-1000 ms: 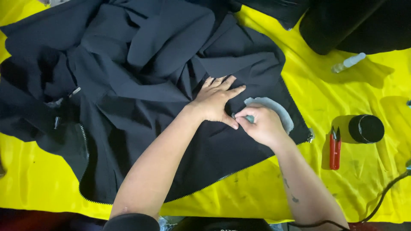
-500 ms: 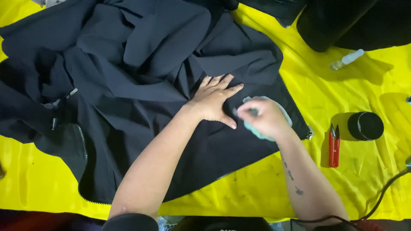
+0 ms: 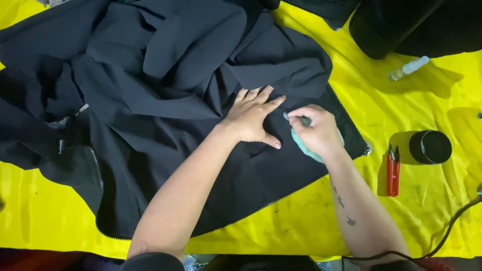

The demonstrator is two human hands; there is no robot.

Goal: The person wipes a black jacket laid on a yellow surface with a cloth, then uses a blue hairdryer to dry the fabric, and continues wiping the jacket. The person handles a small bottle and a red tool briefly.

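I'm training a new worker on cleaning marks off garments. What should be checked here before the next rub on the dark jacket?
1. Left hand flat on the dark jacket, pinning it: ok.
2. Right hand gripping the pale green cloth: ok.
3. Cloth touching the fabric beside the left thumb: ok.
4. Mark under the cloth visible: cannot tell.
5. Red snips and black jar apart from the jacket: ok.
6. Zipper edge away from the hands: ok.

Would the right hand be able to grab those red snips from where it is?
Probably yes: the right hand would first drop its teal cloth; only bare yellow cover separates it from the snips.
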